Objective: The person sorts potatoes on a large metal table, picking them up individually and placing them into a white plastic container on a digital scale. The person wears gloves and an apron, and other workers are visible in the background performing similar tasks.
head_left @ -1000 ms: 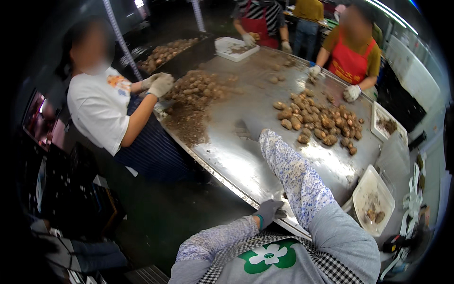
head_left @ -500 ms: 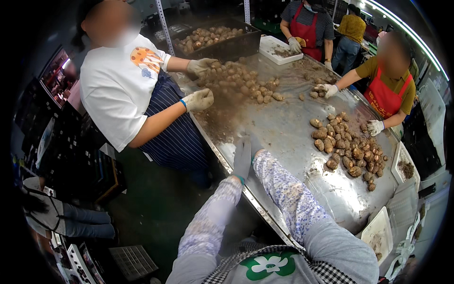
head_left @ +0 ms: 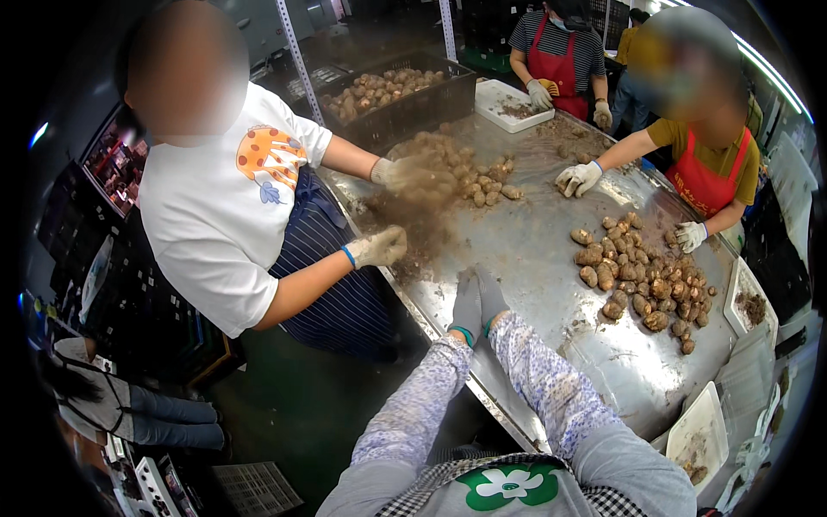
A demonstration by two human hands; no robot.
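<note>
My left hand (head_left: 467, 303) and my right hand (head_left: 492, 298) wear grey gloves with teal cuffs. Side by side and touching, they point forward over the near left part of the metal table (head_left: 525, 250). Their fingers look stretched out, and nothing shows in them. Ahead of them lies dark loose dirt. Beyond that is a heap of brown taro-like tubers (head_left: 482, 181); to the right sits a second pile of tubers (head_left: 646, 276).
A person at left stirs the far heap with gloved hands (head_left: 379, 247). Across the table, another gloved hand (head_left: 579, 178) rests on the metal. A black crate (head_left: 405, 112) of tubers stands behind. White trays (head_left: 699, 431) with dirt line the edges.
My hands have shifted slightly right and drawn level with each other. The left person's far hand has swept right, blurred, into the heap. The person across has moved a hand off some tubers.
</note>
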